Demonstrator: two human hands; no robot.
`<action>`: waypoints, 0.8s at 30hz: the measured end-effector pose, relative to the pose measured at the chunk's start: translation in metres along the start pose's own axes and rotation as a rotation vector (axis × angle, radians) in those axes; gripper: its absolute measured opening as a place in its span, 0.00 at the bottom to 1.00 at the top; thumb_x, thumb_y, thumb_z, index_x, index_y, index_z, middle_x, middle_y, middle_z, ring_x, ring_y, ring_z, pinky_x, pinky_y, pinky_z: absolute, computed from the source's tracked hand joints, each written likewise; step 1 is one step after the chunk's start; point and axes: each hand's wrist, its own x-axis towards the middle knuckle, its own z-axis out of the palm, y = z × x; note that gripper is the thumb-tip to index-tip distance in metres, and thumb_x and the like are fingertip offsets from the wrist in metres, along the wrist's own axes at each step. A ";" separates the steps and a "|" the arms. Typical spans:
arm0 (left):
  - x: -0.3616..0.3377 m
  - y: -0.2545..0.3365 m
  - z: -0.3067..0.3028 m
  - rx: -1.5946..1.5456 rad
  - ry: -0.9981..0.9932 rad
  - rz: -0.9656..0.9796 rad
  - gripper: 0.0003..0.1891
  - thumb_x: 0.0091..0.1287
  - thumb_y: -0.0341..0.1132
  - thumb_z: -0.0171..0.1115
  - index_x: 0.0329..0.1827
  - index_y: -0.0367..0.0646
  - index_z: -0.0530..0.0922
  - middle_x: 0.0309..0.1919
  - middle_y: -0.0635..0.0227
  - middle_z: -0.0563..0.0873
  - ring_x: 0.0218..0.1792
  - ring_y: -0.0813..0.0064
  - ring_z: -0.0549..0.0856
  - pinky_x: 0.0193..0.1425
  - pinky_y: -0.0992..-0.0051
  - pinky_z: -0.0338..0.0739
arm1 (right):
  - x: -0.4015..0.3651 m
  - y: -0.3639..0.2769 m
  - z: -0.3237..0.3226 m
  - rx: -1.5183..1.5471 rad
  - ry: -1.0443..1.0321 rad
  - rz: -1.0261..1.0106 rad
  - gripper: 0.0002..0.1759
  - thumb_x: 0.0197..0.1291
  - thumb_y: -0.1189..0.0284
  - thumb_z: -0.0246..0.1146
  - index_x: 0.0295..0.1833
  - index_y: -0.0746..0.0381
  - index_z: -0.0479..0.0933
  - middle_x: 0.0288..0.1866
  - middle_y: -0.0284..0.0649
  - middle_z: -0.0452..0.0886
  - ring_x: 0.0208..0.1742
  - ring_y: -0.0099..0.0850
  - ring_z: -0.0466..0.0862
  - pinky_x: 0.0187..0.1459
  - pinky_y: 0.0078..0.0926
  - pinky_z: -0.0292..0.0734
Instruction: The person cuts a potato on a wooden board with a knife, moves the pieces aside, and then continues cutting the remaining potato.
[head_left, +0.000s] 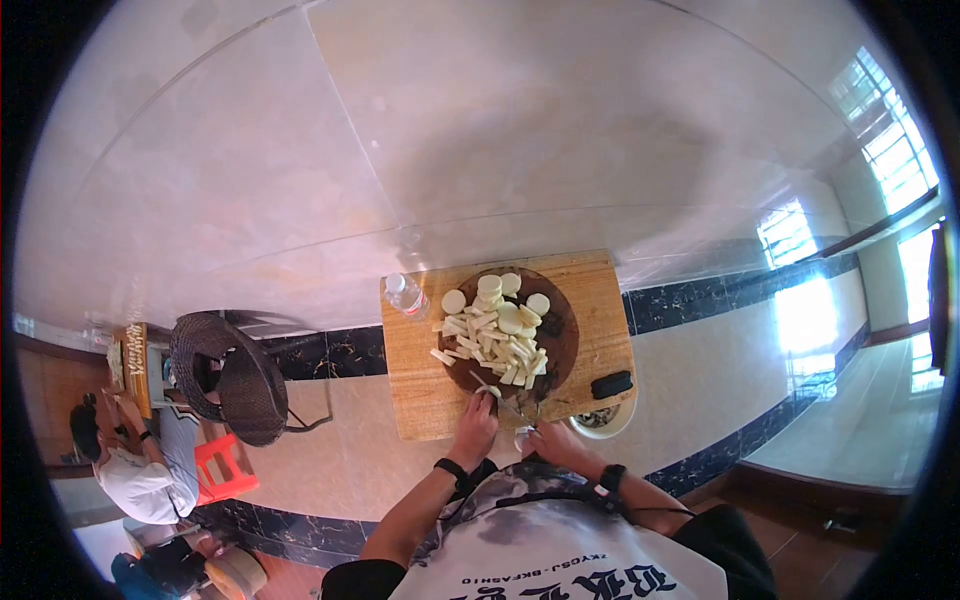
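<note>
A round dark chopping board (568, 350) lies on a wooden table. Pale peeled root vegetable is heaped on it, as cut sticks (490, 342) and thick round slices (453, 301). At the board's near edge, my left hand (478, 420) has its fingers closed on a small pale vegetable piece (494, 390). Just right of it, my right hand (553, 442) is wrapped round what looks like the handle of a knife (512, 409). The thin blade points toward my left hand, and the handle is mostly hidden by my fingers.
A clear bottle (405, 296) with a white cap stands at the table's (415, 385) back left. A black oblong object (612, 384) lies at the right edge, above a white bowl (622, 422). Left are a wicker chair (250, 392), a red stool (222, 470) and a seated person (150, 470).
</note>
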 end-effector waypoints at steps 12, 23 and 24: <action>0.002 -0.008 -0.004 -0.037 0.035 0.038 0.12 0.56 0.28 0.58 0.38 0.25 0.81 0.55 0.46 0.78 0.62 0.47 0.75 0.66 0.59 0.75 | 0.012 -0.045 -0.017 -0.033 0.017 0.153 0.20 0.65 0.65 0.60 0.55 0.68 0.72 0.35 0.66 0.82 0.40 0.66 0.82 0.42 0.62 0.77; 0.006 -0.018 -0.010 0.064 0.001 0.130 0.18 0.60 0.31 0.59 0.50 0.26 0.81 0.54 0.49 0.78 0.62 0.51 0.76 0.68 0.61 0.74 | 0.000 -0.036 -0.009 0.045 0.111 0.098 0.18 0.66 0.65 0.61 0.51 0.70 0.75 0.35 0.66 0.82 0.39 0.68 0.81 0.41 0.60 0.76; 0.005 -0.019 -0.008 0.055 -0.007 0.120 0.17 0.61 0.30 0.59 0.50 0.26 0.81 0.54 0.50 0.78 0.62 0.51 0.76 0.68 0.61 0.75 | 0.000 -0.039 -0.010 0.029 0.099 0.095 0.17 0.66 0.65 0.61 0.49 0.70 0.75 0.34 0.65 0.82 0.39 0.68 0.81 0.41 0.60 0.76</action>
